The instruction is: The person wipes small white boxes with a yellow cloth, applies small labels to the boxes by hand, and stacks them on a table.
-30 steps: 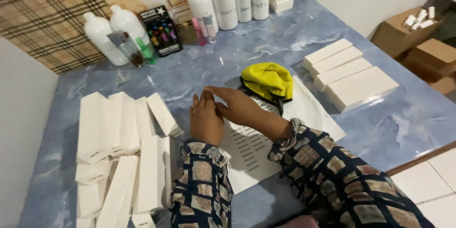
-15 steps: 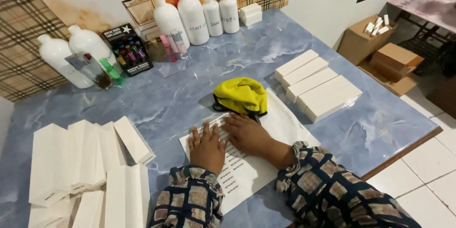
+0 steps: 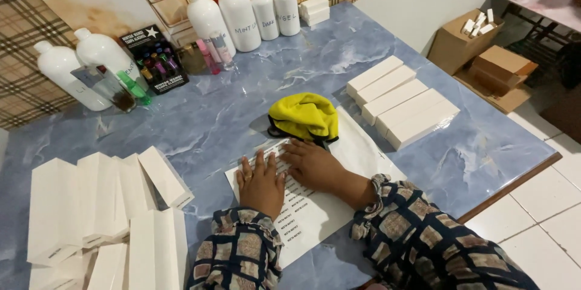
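My left hand [image 3: 261,182] lies flat, fingers spread, on a white sheet of small printed labels [image 3: 315,214] on the blue marble table. My right hand [image 3: 313,163] rests beside it on the same sheet, fingers curled down at the sheet's upper edge. Both wrists come out of checked sleeves. A yellow cloth [image 3: 305,116] over something dark sits just beyond my right hand, touching the sheet's far edge. Neither hand holds anything that I can see.
Several white boxes [image 3: 100,205] are piled at the left. A row of flat white boxes [image 3: 400,102] lies at the right. White bottles [image 3: 242,15], small vials and a black display box [image 3: 151,57] line the back. Cardboard cartons [image 3: 484,60] stand on the floor past the table edge.
My hands have come down from in front of me and now press flat on the label sheet. The view has shifted left and back, showing more floor at the right.
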